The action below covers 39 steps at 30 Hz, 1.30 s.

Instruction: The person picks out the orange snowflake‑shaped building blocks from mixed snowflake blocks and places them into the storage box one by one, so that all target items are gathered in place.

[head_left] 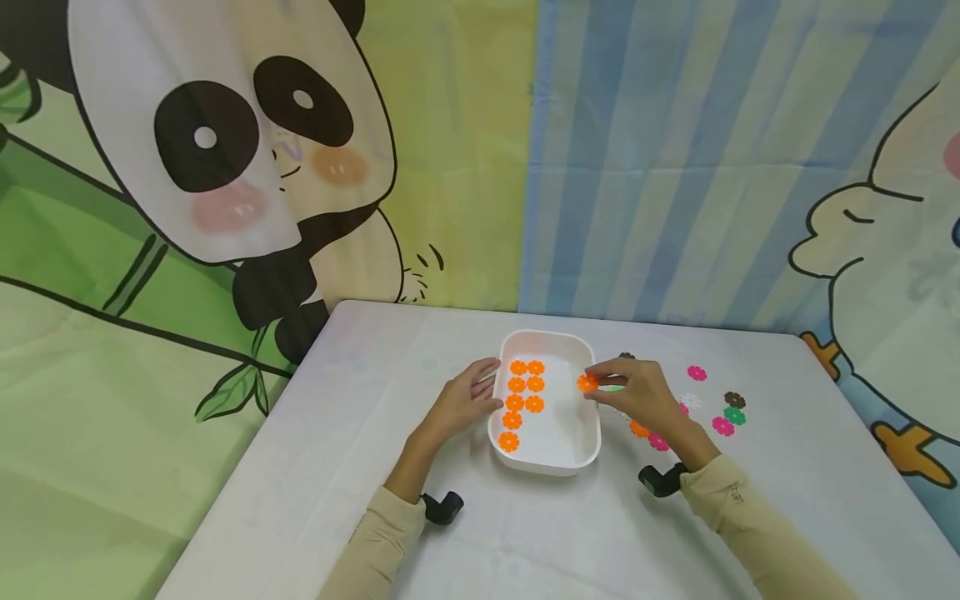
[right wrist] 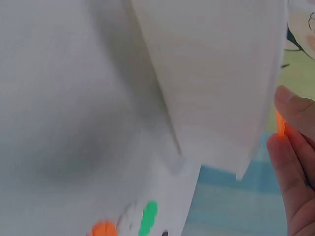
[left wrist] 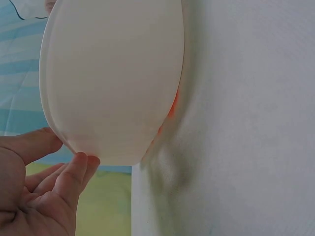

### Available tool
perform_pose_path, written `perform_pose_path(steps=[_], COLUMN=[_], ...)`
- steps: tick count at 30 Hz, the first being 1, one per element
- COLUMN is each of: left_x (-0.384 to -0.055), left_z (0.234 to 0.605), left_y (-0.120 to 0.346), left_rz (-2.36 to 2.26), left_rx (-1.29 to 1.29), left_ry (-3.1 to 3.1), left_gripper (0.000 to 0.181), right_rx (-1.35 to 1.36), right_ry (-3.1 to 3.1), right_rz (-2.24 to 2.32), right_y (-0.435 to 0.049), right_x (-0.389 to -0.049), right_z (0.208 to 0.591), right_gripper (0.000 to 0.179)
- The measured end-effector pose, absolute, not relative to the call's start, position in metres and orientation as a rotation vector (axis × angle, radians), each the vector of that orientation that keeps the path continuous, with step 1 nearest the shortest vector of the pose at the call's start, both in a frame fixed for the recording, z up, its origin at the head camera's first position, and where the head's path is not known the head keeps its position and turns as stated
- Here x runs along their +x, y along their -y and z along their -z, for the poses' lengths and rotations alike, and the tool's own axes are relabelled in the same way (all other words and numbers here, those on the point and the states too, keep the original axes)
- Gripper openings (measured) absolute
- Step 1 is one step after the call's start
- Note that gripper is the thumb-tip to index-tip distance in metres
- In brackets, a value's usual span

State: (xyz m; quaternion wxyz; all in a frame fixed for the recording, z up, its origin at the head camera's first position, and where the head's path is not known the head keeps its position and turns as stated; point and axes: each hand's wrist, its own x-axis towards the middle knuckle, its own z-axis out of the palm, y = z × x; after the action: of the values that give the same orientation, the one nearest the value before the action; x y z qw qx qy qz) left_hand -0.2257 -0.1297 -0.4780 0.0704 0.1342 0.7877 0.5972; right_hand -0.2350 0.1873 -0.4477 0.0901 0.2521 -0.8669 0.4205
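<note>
A white plastic tray (head_left: pixel 558 437) stands on the table with several orange flower-shaped discs (head_left: pixel 514 403) laid flat in two columns along its left side. My left hand (head_left: pixel 456 402) holds the tray's left side, thumb at the rim and fingertips against the outer wall (left wrist: pixel 113 88). Over the tray's right rim, my right hand (head_left: pixel 637 392) pinches one orange flower-shaped disc (head_left: pixel 587 383) between thumb and fingertips. The right wrist view shows that disc (right wrist: pixel 280 124) edge-on, held just beyond the rim.
Loose flower-shaped discs lie right of the tray: a pink disc (head_left: pixel 697 373), a brown disc (head_left: pixel 735 400), a green disc (head_left: pixel 735 416), a white disc (head_left: pixel 691 402) and others partly behind my right hand. A printed curtain (head_left: pixel 450 150) hangs behind the white table (head_left: pixel 300 492).
</note>
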Motion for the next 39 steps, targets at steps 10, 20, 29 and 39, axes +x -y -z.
perform_pose_path(steps=[10, 20, 29, 39], left_x=[-0.226, -0.227, -0.227, -0.227], left_z=[0.479, 0.477, 0.476, 0.477], left_y=[0.131, 0.128, 0.13, 0.13], left_rz=[-1.803, -1.783, -1.775, -1.786], left_rx=[0.431, 0.4, 0.389, 0.422], left_ry=[-2.363, -2.364, -2.369, -2.358], left_gripper=[0.071, 0.071, 0.072, 0.071], right_rx=[0.859, 0.989, 1.125, 1.181], right_ry=[2.557, 2.662, 2.86, 2.907], right_rz=[-1.297, -1.246, -0.92, -0.886], right_y=[-0.14, -0.119, -0.108, -0.103], right_x=[-0.236, -0.233, -0.236, -0.237], right_z=[0.46, 0.471, 0.471, 0.471], right_gripper=[0.036, 0.032, 0.029, 0.029])
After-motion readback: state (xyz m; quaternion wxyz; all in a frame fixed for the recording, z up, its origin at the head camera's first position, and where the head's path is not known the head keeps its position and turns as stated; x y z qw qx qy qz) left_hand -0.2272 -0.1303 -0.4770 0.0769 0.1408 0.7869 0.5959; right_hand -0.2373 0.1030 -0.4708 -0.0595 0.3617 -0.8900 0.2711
